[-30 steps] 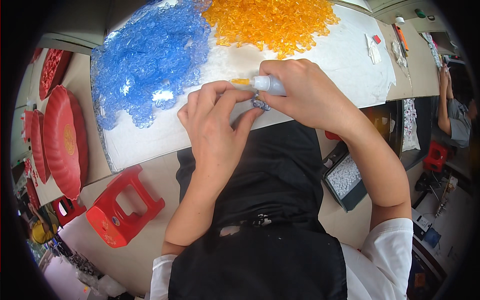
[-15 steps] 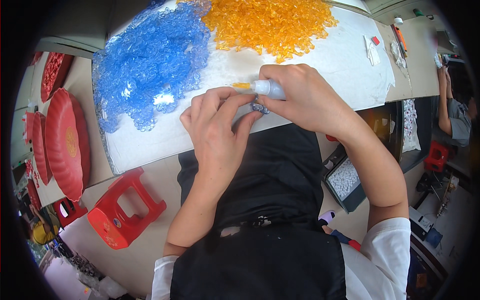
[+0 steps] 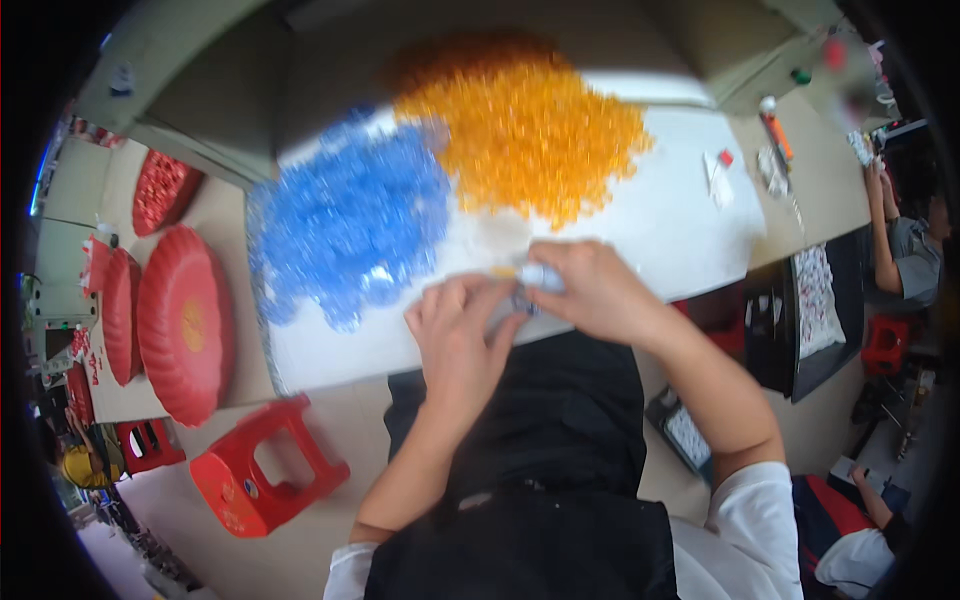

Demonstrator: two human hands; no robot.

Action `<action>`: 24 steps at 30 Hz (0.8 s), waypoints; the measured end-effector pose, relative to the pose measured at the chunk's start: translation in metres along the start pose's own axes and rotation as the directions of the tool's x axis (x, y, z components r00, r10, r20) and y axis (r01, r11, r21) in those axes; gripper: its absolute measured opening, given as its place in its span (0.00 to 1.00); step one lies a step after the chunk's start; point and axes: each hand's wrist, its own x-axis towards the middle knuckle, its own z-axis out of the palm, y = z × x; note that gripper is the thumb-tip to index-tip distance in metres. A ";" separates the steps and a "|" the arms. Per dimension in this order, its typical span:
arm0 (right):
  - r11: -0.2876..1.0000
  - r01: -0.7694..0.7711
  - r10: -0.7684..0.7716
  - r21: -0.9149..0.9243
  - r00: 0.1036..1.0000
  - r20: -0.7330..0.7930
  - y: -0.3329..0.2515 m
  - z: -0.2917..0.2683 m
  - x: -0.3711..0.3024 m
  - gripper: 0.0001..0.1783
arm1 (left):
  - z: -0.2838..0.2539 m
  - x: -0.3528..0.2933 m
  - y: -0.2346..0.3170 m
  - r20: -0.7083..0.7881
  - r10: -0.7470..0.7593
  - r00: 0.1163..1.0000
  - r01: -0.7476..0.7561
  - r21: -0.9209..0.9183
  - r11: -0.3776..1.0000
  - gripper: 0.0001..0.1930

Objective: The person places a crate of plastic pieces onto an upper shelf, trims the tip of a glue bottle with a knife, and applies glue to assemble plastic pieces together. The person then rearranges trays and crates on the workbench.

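My left hand [image 3: 455,335] pinches a small clear bluish plastic piece [image 3: 523,303] between thumb and fingers, just above the near edge of the white sheet [image 3: 690,230]. Closed around a small whitish squeeze bottle [image 3: 541,277], my right hand [image 3: 600,290] meets the left from the right side. The bottle's yellowish tip [image 3: 503,271] points left, over my left fingertips. Motion blur hides whether the bottle touches the piece. Beyond my hands lie a heap of clear blue plastic pieces [image 3: 350,215] at the left and a heap of amber pieces [image 3: 540,140] beside it.
Red scalloped trays [image 3: 190,325] stand on a surface at the left, above a red plastic stool [image 3: 265,470]. An orange-handled tool [image 3: 776,135] lies at the far right. A dark bin of white pieces [image 3: 688,438] is below the table. Another person [image 3: 905,245] sits at the right.
The whole view has tilted upward, so table, heaps and hands appear lower and the picture is blurred. Both hands keep their hold. Another person's arm now shows at the lower right.
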 end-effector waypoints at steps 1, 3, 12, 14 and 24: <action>1.000 0.009 -0.010 -0.029 1.000 -0.023 0.004 0.004 -0.007 0.10 | 0.001 -0.003 0.002 0.015 0.010 1.000 -0.010 -0.007 1.000 0.15; 0.999 0.040 -0.039 0.019 0.997 -0.060 0.009 0.012 -0.010 0.10 | 0.003 -0.008 0.000 0.028 0.005 1.000 -0.005 -0.008 1.000 0.14; 1.000 0.004 -0.004 -0.007 1.000 -0.019 0.002 0.023 -0.019 0.13 | 0.006 -0.022 -0.005 -0.007 0.025 1.000 -0.025 -0.020 0.999 0.13; 1.000 0.019 -0.020 -0.014 0.999 -0.041 0.007 0.021 -0.017 0.14 | 0.006 -0.022 0.000 -0.008 0.036 0.999 -0.037 -0.034 0.999 0.13; 1.000 -0.009 0.009 -0.007 0.996 -0.084 0.006 0.011 -0.004 0.13 | 0.010 -0.009 -0.005 -0.039 0.041 0.998 -0.042 -0.044 0.998 0.13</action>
